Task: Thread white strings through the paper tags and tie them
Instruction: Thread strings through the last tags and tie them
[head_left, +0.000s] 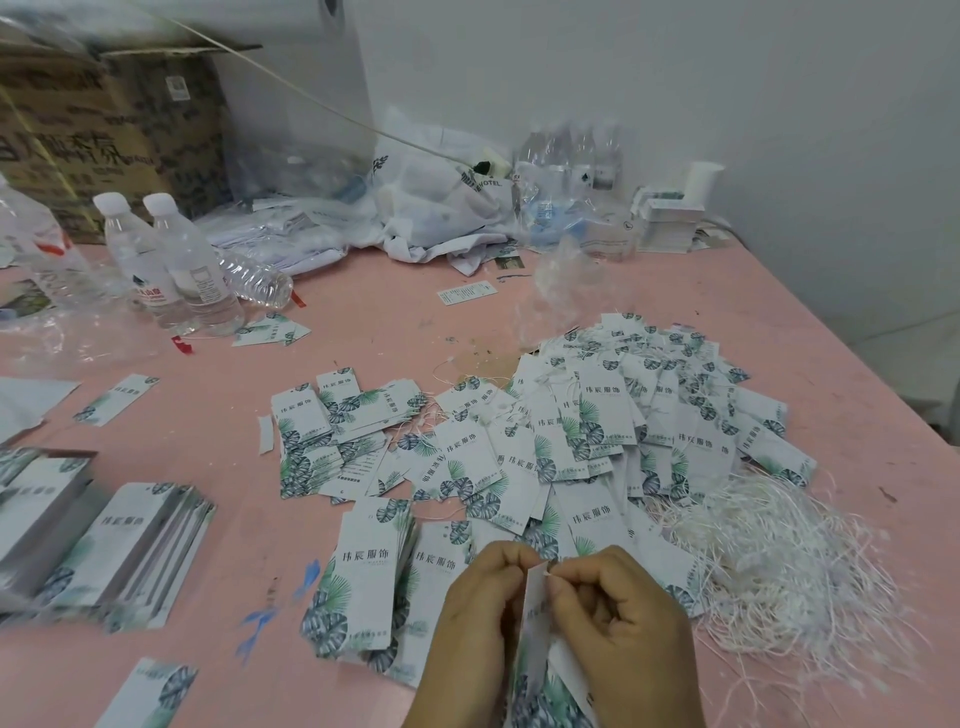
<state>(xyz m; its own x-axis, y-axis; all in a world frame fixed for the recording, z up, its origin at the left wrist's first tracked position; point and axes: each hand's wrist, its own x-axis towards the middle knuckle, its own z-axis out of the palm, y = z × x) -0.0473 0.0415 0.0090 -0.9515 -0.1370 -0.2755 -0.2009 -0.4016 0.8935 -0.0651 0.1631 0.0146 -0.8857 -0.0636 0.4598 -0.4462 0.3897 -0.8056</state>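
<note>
I held one tag (535, 613) upright near the front edge of the desk (363, 322), left hand (475, 623) and right hand (618, 629) both in a narrow grip on its top. Loose strings (779, 561) lay just right, a tag pile (623, 426) behind.

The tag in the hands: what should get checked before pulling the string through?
1. Tag held by both hands, left hand and right hand: ok.
2. Fingers pinch at the tag's top edge: ok.
3. String already through the hole: cannot tell, hidden by fingers.
4. Spare white strings within reach on the right: ok.
5. More tags in the stack nearby: ok.
</note>
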